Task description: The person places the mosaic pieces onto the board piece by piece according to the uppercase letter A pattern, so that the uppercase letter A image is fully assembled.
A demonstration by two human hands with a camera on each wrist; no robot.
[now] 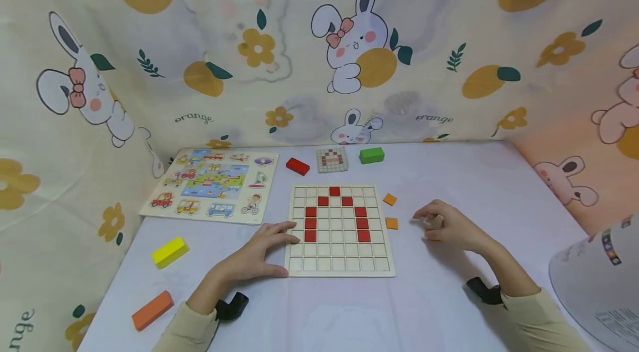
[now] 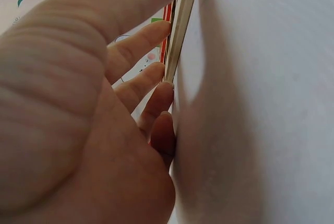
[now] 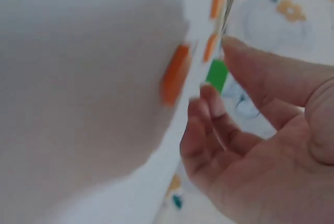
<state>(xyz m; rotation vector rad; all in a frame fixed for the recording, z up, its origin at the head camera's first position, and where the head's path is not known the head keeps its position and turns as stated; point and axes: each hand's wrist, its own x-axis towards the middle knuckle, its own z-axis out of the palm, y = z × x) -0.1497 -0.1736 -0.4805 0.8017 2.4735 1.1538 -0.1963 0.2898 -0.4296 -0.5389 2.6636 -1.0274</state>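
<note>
A white grid board (image 1: 339, 266) lies flat on the table, with red square tiles (image 1: 310, 212) set in an arch shape in its cells. My left hand (image 1: 257, 252) rests at the board's left edge, fingertips on the rim and thumb near the lower corner. To the right of the board, my right hand (image 1: 451, 224) hovers with loosely bent fingers and nothing between them. An orange tile (image 3: 176, 75) lies on the table below that hand, apart from its fingertips. Two more orange tiles (image 1: 390, 199) lie between the board and the right hand.
Behind the board are a small pattern card (image 1: 331, 160), a red block (image 1: 298, 167) and a green block (image 1: 371, 156). A picture puzzle board (image 1: 209, 185), a yellow block (image 1: 170, 252) and an orange block (image 1: 152, 311) lie left. A white cylinder (image 1: 599, 280) stands right.
</note>
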